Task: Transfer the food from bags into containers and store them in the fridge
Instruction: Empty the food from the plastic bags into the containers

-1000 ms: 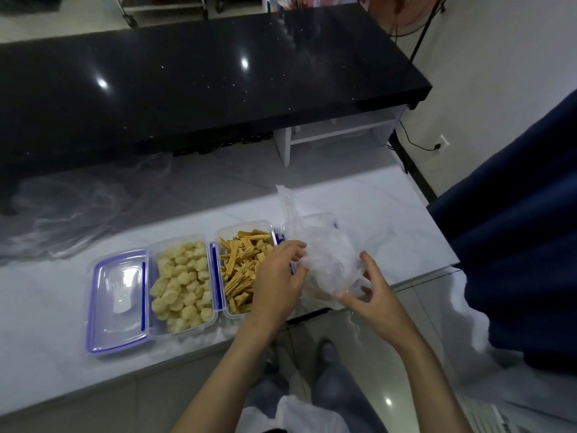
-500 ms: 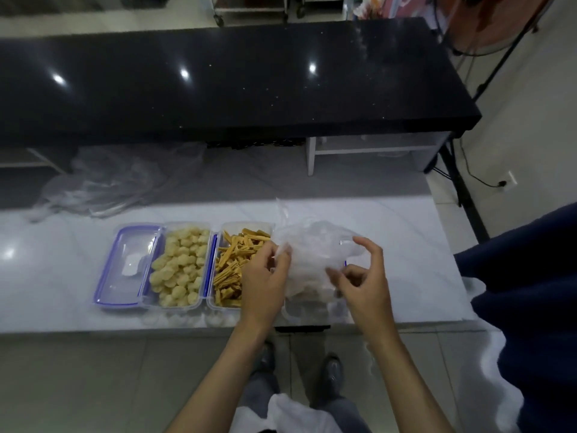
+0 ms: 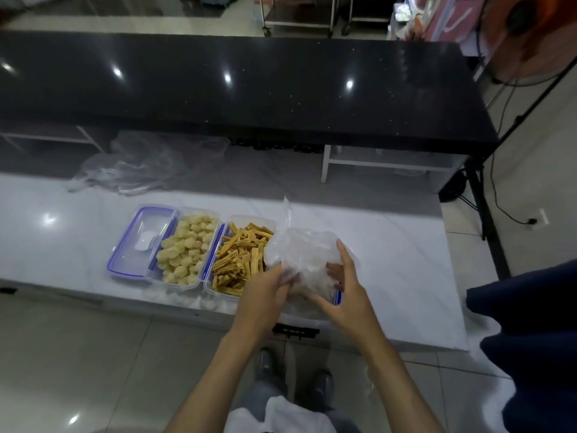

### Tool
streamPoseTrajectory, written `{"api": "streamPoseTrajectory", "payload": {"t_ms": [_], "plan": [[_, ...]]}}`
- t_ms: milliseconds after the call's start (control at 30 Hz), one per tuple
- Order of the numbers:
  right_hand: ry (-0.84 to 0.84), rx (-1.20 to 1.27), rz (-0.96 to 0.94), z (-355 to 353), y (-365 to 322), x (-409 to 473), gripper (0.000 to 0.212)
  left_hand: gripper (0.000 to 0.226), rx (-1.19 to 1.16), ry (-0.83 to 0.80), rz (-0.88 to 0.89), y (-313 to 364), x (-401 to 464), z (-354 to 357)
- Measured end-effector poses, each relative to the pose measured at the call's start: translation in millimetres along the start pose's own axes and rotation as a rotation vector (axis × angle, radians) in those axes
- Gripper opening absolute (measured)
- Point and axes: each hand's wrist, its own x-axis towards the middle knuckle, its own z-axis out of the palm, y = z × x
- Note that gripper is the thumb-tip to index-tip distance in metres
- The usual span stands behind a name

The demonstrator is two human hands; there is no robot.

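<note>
On the white bench (image 3: pixel 390 260) in front of you, near its front edge, you hold a clear plastic bag (image 3: pixel 299 251) with both hands. Your left hand (image 3: pixel 265 295) grips the bag at its lower left side, and its fingers are curled into the plastic. Your right hand (image 3: pixel 346 292) holds the bag from the right; its fingers (image 3: pixel 343 254) are spread and bent around the side of the bag, and the thumb presses from the front. The bag holds pale, whitish food, but through the wrinkled plastic you cannot tell what kind it is. A twisted tip of the bag stands up at the top.

The bag is over a clear container with blue clips (image 3: pixel 336 296), of which only a small part shows under your right hand. Just beside it to the left is an open container of yellow sticks (image 3: pixel 240 260), and it touches the bag at its right edge. Next to that one stands an open container of pale round pieces (image 3: pixel 187 248). A clear lid with a blue rim (image 3: pixel 140 242) lies at the far left of this row, touching the container of round pieces.

Further back on the bench, well apart from the containers, lies a heap of empty clear plastic bags (image 3: pixel 146 167). Behind the bench stands a black glossy counter (image 3: pixel 249 89).
</note>
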Motion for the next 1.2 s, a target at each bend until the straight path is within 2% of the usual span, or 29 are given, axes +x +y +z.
{"api": "streamPoseTrajectory", "payload": {"t_ms": [100,200,300,367,433,500,533,567,633,667,767,833,867,967,1033,1133,1200], "plan": [[0.094,-0.039,0.017,-0.1,1.9,1.1,0.100,0.012,-0.158,0.083,-0.020,11.5,3.3,-2.6],[0.207,0.167,0.018,-5.8,-3.3,2.5,0.088,0.023,-0.243,0.150,-0.014,15.8,8.7,-7.7],[0.272,0.326,0.012,-15.0,-15.4,7.2,0.054,0.019,-0.264,0.153,0.047,18.8,18.3,-16.3],[0.315,0.360,0.033,-17.2,-19.5,12.8,0.031,0.014,-0.223,0.005,0.070,13.4,26.4,-18.7],[0.353,0.329,0.059,-16.2,-14.7,18.1,0.025,0.045,-0.110,-0.192,0.061,-1.7,33.6,-14.9],[0.314,0.255,0.072,-16.1,-5.7,21.5,0.020,0.062,0.027,-0.316,0.039,-15.0,34.4,-8.9],[0.252,0.194,0.087,-16.5,0.7,21.7,0.024,0.066,0.081,-0.342,0.039,-21.0,33.5,-5.1],[0.166,0.120,0.118,-16.4,8.2,21.4,0.036,0.064,0.126,-0.358,0.051,-26.0,32.1,-1.4],[0.010,-0.115,0.173,-14.5,24.3,19.6,0.055,0.046,0.187,-0.361,0.086,-33.2,31.0,3.2],[-0.017,-0.220,0.171,-13.0,31.0,18.8,0.050,0.039,0.198,-0.361,0.100,-36.1,31.6,4.5],[0.066,-0.313,0.129,-10.4,38.2,20.0,0.007,0.035,0.206,-0.348,0.093,-43.5,35.8,8.4],[0.139,-0.265,0.104,-11.7,26.4,20.1,0.017,0.019,0.263,-0.295,0.097,-43.8,39.2,7.4],[0.172,-0.206,0.092,-12.4,18.0,19.0,0.021,0.020,0.280,-0.241,0.126,-43.0,40.4,6.6],[0.251,-0.103,0.058,-12.8,-4.0,16.8,0.028,0.052,0.163,-0.013,0.255,-30.6,43.4,-1.5],[0.288,-0.070,0.031,-9.5,-16.7,18.1,0.026,0.052,-0.006,0.081,0.264,-19.1,45.3,-7.6],[0.312,0.034,0.012,-5.9,-31.2,21.7,0.023,0.033,-0.314,0.073,0.048,-5.2,48.8,-8.1],[0.237,0.073,0.035,-6.9,-29.4,21.6,0.019,0.028,-0.480,0.050,-0.099,0.9,48.9,-7.4]]}}
